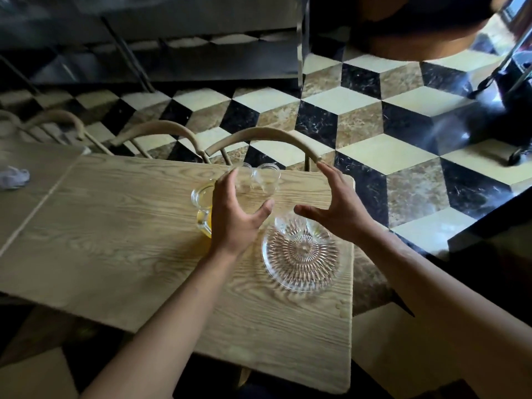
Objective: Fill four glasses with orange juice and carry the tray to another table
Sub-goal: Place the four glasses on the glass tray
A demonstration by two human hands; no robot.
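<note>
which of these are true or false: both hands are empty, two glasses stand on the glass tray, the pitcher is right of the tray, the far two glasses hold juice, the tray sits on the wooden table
1. Both hands are empty. True: the left hand and right hand hover open, fingers spread, gripping nothing.
2. Two glasses stand on the glass tray. True: two glasses on the tray sit at its far edge.
3. The pitcher is right of the tray. False: the pitcher of orange juice is left of it, partly behind the left hand.
4. The far two glasses hold juice. False: the two far glasses look clear and empty.
5. The tray sits on the wooden table. True.
</note>
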